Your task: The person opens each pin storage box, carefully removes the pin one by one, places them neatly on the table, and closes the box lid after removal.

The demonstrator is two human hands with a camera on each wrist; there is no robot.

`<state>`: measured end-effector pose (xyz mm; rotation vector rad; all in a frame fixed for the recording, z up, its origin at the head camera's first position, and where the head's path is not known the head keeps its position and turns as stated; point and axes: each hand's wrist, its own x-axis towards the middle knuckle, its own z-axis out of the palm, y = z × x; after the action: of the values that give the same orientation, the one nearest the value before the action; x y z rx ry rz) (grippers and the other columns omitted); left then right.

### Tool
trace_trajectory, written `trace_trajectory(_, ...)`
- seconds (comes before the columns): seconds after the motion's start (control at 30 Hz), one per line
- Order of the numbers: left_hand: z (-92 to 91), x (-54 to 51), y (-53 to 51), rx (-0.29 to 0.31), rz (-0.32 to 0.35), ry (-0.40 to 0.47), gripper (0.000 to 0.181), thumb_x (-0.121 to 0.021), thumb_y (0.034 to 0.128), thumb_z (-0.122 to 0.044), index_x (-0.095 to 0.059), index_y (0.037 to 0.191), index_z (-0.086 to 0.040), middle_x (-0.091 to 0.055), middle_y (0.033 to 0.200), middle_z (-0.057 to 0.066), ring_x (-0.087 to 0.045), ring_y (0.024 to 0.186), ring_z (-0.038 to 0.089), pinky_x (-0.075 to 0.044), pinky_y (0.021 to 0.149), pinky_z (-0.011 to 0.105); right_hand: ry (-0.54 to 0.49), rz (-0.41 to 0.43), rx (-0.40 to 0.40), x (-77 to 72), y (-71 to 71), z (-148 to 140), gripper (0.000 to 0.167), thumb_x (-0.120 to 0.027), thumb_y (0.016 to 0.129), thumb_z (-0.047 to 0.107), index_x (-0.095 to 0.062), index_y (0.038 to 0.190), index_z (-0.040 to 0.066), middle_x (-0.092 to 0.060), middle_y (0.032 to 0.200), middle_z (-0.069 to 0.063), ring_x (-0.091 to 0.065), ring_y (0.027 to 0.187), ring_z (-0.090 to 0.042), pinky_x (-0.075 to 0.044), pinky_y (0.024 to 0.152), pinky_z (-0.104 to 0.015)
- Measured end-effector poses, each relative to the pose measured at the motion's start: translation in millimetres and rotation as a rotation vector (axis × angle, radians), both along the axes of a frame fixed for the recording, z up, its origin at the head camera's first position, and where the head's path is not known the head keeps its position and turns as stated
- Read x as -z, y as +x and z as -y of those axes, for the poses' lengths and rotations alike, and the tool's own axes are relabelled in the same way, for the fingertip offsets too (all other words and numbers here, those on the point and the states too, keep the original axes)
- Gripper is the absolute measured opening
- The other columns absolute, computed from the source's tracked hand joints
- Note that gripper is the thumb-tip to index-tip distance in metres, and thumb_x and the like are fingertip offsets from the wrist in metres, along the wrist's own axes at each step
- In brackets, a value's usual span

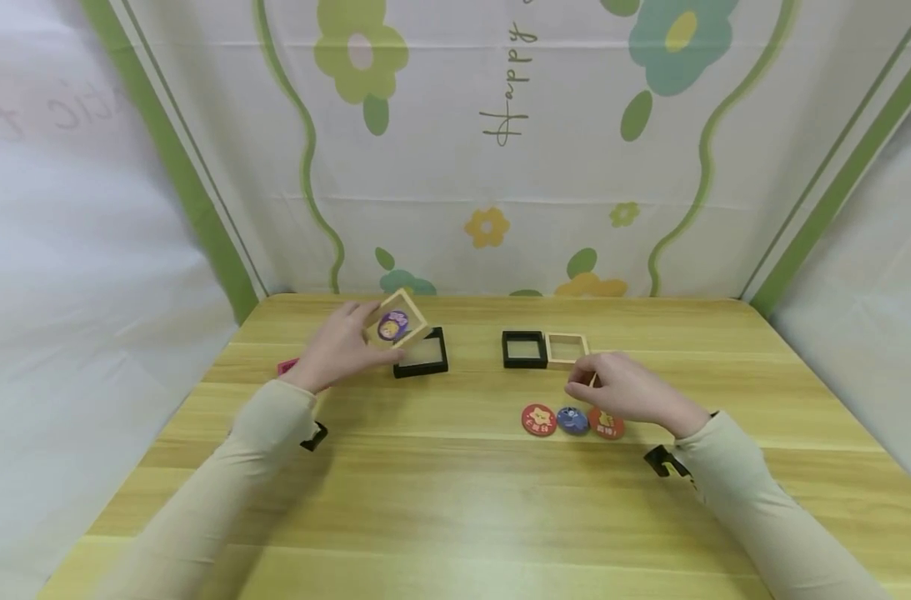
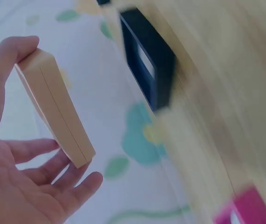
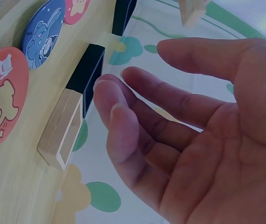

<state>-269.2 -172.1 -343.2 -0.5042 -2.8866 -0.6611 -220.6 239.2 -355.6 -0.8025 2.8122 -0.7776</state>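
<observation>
My left hand (image 1: 342, 346) grips a light wood-coloured square frame (image 1: 397, 320), raised and tilted above the table. A round purple badge (image 1: 392, 325) shows inside its clear window. In the left wrist view, the thumb sits on one end of the frame (image 2: 58, 107) and fingers touch the other. My right hand (image 1: 628, 387) hovers over the table with loosely curved fingers and nothing between them, as the right wrist view shows. Near it lie a red star badge (image 1: 539, 420), a blue badge (image 1: 573, 420) and a red badge with a thumbs-up (image 3: 4, 100), partly under the hand.
A larger black frame (image 1: 443, 360) lies behind the held frame. A small black frame (image 1: 525, 362) and another wood-coloured frame (image 1: 568, 337) stand side by side at the back. Left of my left hand is a pink frame (image 2: 249, 210), mostly hidden. A flowered curtain (image 1: 440, 167) borders the table.
</observation>
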Motion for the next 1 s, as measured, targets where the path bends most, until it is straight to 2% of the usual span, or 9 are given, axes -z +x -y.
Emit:
trace_trajectory(0.23, -51.4, 8.9, 18.9, 0.029, 0.017, 0.152, 0.098, -0.080, 0.0730, -0.060, -0.044, 0.146, -0.006, -0.048, 0.134, 0.018, -0.054, 0.100, 0.027, -0.052, 0.078, 0.043, -0.027, -0.036, 0.036, -3.3, 0.8, 2, 0.016, -0.063, 0.097, 0.020, -0.071, 0.093, 0.007, -0.064, 0.076, 0.004, -0.056, 0.061, -0.014, -0.048, 0.056, -0.031)
trace_trajectory(0.4, -79.0, 16.6, 26.2, 0.058, 0.048, 0.190, 0.096, -0.080, 0.0743, -0.057, -0.042, 0.148, -0.009, -0.046, 0.135, 0.015, -0.053, 0.097, 0.023, -0.053, 0.075, 0.038, -0.054, -0.054, 0.055, -5.3, 2.5, 3, 0.016, -0.063, 0.098, 0.021, -0.071, 0.093, 0.009, -0.063, 0.076, 0.005, -0.055, 0.060, -0.013, -0.048, 0.056, -0.031)
trace_trajectory(0.57, -97.4, 20.3, 27.8, 0.087, 0.056, 0.213, 0.095, -0.080, 0.0739, -0.058, -0.044, 0.147, -0.009, -0.047, 0.134, 0.014, -0.052, 0.099, 0.023, -0.052, 0.076, 0.038, -0.087, -0.069, 0.071, -5.9, 4.6, 5, 0.012, -0.063, 0.097, 0.018, -0.071, 0.093, 0.010, -0.063, 0.077, 0.005, -0.057, 0.063, -0.015, -0.048, 0.058, -0.032)
trace_trajectory(0.73, -113.1, 20.5, 29.4, 0.094, 0.056, 0.245, 0.095, -0.078, 0.0738, -0.061, -0.045, 0.146, -0.009, -0.049, 0.130, 0.012, -0.052, 0.096, 0.021, -0.050, 0.071, 0.035, -0.157, -0.105, 0.093, -6.5, 6.6, 11, 0.010, -0.064, 0.097, 0.017, -0.071, 0.097, 0.011, -0.063, 0.079, 0.005, -0.059, 0.070, -0.015, -0.049, 0.060, -0.032)
trace_trajectory(0.87, -126.6, 20.7, 33.6, 0.099, 0.095, 0.287, 0.098, -0.075, 0.0739, -0.065, -0.041, 0.147, -0.010, -0.048, 0.127, 0.009, -0.052, 0.096, 0.020, -0.050, 0.072, 0.035, -0.240, -0.114, 0.088, -6.1, 9.9, 16, 0.011, -0.064, 0.097, 0.019, -0.071, 0.102, 0.011, -0.064, 0.083, 0.004, -0.059, 0.072, -0.016, -0.050, 0.058, -0.031)
trace_trajectory(1.0, -139.1, 20.4, 38.0, 0.106, 0.130, 0.338, 0.101, -0.075, 0.0742, -0.065, -0.038, 0.150, -0.010, -0.048, 0.129, 0.011, -0.052, 0.098, 0.021, -0.050, 0.075, 0.037, -0.315, -0.115, 0.074, -6.5, 13.3, 21, 0.012, -0.065, 0.097, 0.018, -0.070, 0.104, 0.010, -0.065, 0.086, 0.003, -0.060, 0.073, -0.017, -0.051, 0.058, -0.031)
